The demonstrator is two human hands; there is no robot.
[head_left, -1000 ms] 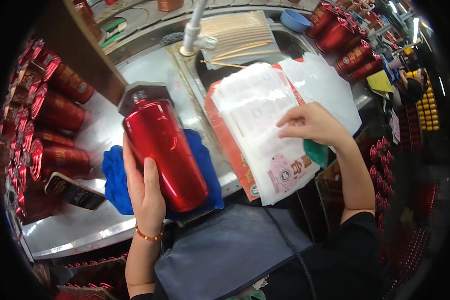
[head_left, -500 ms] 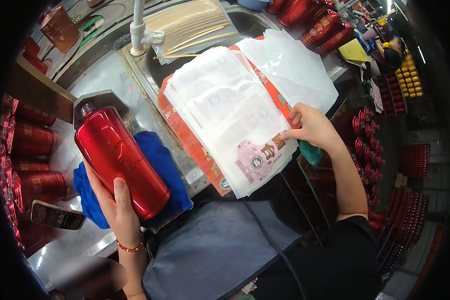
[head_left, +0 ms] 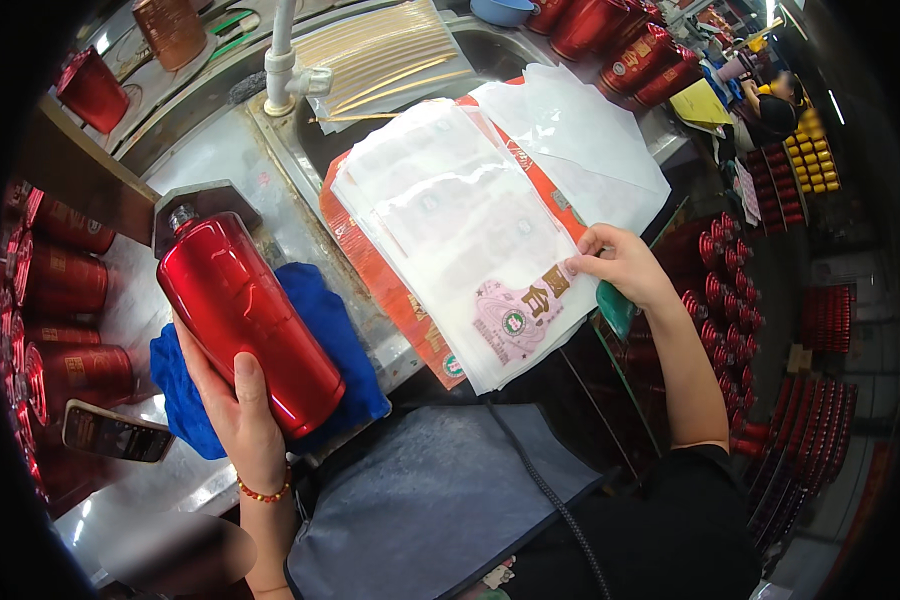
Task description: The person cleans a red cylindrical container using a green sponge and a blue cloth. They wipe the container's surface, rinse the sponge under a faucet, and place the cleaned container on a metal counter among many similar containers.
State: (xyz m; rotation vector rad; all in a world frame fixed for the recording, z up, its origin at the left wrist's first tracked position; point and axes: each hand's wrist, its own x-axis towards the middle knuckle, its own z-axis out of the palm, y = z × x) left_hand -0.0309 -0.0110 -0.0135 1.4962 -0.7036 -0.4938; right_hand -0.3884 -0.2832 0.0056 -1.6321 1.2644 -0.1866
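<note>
A glossy red bottle (head_left: 253, 320) with a clear threaded neck lies tilted over a blue cloth (head_left: 315, 315), its neck end against a dark angular rest (head_left: 232, 200). My left hand (head_left: 232, 405) is wrapped round its lower left side, thumb on top. To the right, a stack of white translucent decal sheets (head_left: 450, 230) lies on orange-red printed packaging (head_left: 410, 322). A pink decal with gold characters (head_left: 515, 318) shows on the top sheet. My right hand (head_left: 620, 265) pinches that sheet's right edge beside the decal. Beneath the hand a green flat piece (head_left: 615, 310) shows partly.
A white tap (head_left: 281, 75) stands over the metal sink behind the sheets, with wooden sticks (head_left: 380, 60) near it. Red bottles (head_left: 75, 370) and a phone (head_left: 117, 432) are at left. Further red bottles (head_left: 645, 65) stand at back right. A person (head_left: 775, 105) is in the far right background.
The view has shifted slightly. My right fingertips have closed in on the edge of the top decal sheet. The left hand keeps its hold on the bottle.
</note>
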